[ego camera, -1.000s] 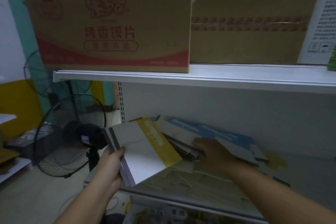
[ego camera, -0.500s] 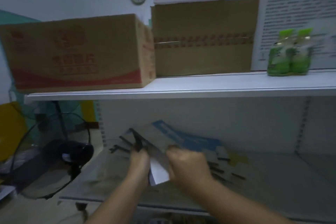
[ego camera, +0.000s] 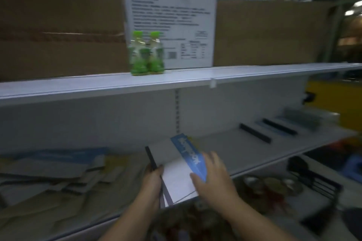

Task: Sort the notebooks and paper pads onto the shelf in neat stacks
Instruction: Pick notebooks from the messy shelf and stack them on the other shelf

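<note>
Gripping the notebook [ego camera: 176, 170] by its dark spine, the left hand [ego camera: 153, 181] should hold it level while the right hand [ego camera: 214, 179], fingers flat on its blue edge, guides it squarely onto the shelf [ego camera: 235, 150] just beyond both hands, right of the loose pile [ego camera: 58, 168].

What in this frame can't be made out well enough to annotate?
Head view, all motion-blurred.
Blue-band lettering on the notebook and print on the white box: unreadable.
Pile of pads at left: blur merges them, count unclear.
Right hand on the cover: gripping or only resting, cannot tell.
Left hand grips the spine, covering part of it.
Items below the shelf: blurred, partly behind the arms.
</note>
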Tool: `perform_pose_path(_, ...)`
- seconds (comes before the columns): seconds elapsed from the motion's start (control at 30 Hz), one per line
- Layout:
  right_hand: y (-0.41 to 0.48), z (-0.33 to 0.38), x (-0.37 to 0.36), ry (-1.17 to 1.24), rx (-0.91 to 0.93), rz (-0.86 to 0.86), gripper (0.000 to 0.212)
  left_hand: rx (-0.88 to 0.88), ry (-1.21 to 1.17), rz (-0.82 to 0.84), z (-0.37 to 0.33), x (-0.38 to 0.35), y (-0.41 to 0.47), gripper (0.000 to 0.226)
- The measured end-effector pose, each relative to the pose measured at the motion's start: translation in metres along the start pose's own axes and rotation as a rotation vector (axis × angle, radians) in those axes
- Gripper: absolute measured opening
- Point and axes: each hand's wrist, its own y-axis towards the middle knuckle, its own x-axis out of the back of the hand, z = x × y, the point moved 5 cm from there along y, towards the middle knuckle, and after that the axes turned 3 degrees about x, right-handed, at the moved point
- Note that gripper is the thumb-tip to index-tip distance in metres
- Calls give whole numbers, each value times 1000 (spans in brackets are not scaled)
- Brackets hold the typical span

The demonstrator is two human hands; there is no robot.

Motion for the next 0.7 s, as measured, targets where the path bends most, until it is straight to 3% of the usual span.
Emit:
perform_pose_path(0.07, -6, -65, 21, 313, -285, 75, 48, -14, 21, 61, 22, -46, 1, 27)
perform_pose_path(0.17, -17, -136, 48, 537, -460, 15, 35, 40, 60, 135, 57, -107, -3, 26)
perform_pose_path(0.47, 11, -276, 105, 581, -693, -111, 13, 52, 219, 259, 109, -244, 37, 27)
perform_pose_path(0.7, 88, -352, 129, 629, -686, -53, 44, 97, 111, 375, 127, -343, 83, 17)
